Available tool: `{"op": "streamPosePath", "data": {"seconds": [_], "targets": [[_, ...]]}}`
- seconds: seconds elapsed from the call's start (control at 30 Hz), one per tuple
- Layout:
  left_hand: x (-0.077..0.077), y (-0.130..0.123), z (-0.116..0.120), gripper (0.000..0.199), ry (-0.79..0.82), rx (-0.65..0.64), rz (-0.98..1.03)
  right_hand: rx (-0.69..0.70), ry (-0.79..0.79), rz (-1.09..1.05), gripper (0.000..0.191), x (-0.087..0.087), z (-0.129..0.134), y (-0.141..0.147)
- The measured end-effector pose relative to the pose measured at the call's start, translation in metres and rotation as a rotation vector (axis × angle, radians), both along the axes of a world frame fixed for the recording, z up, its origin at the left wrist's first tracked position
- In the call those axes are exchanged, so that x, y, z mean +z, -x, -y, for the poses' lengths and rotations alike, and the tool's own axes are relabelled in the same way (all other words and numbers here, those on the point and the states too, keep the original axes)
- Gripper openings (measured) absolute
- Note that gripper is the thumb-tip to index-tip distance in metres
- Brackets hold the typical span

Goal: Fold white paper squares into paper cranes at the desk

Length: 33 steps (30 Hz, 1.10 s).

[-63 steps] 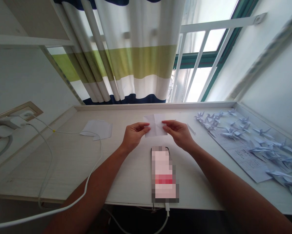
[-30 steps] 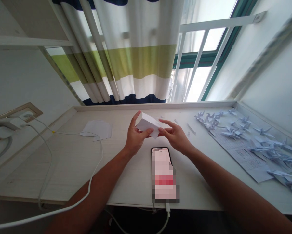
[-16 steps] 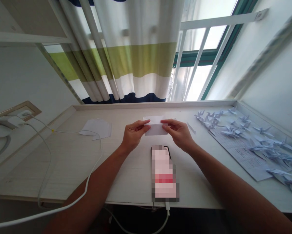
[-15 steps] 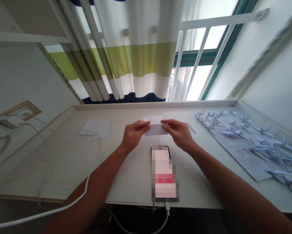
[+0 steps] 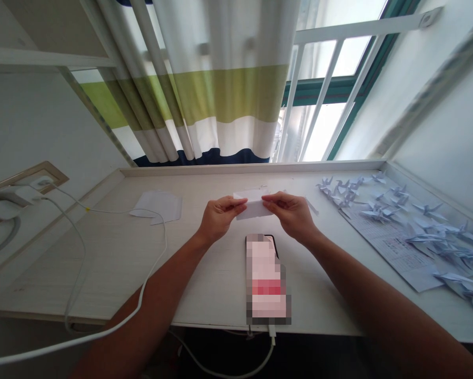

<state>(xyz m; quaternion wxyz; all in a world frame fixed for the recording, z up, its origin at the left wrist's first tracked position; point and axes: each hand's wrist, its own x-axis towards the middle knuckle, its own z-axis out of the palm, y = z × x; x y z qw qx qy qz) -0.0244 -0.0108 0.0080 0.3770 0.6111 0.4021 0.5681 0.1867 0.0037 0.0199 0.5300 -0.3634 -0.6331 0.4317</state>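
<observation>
A small white sheet of paper (image 5: 254, 209) with a crease across it is held up between my two hands, over the middle of the desk. My left hand (image 5: 222, 215) pinches its left side between thumb and fingers. On the right side, my right hand (image 5: 289, 210) grips it the same way, thumb below and fingertips on top. Below the paper lies a phone (image 5: 266, 276), its screen pixelated, with a white cable plugged into its near end. Behind my right hand a narrow paper strip (image 5: 312, 205) rests on the desk.
A small stack of white paper (image 5: 159, 206) lies to the left. Many folded paper cranes (image 5: 382, 211) cover the right side, some on a printed sheet (image 5: 404, 258). A white cable (image 5: 157, 263) crosses my left forearm from the wall sockets. Behind the desk hang curtains (image 5: 228, 95).
The paper's upper part has tilted, so less of its face shows. Both hands still pinch it, the fingertips slightly shifted. The view has moved a little.
</observation>
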Motion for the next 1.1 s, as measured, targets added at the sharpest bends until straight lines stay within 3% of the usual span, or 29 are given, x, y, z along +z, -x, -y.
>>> {"op": "streamPosePath", "data": {"seconds": [0.4,0.63,0.9,1.1], "targets": [[0.0,-0.005,0.003,0.021,-0.02,0.025,-0.029,0.09,0.062,0.019,0.032,-0.008,-0.004,0.002],[-0.002,-0.005,0.002,0.018,-0.011,0.032,-0.025,0.009,0.038,-0.045,0.017,-0.008,-0.003,0.005],[-0.001,-0.008,0.003,0.015,-0.011,0.12,-0.085,-0.02,0.01,-0.025,0.019,-0.011,-0.005,0.007],[0.003,-0.007,0.005,0.02,0.077,0.184,-0.06,-0.023,0.017,-0.004,0.019,-0.011,-0.004,0.007]]}}
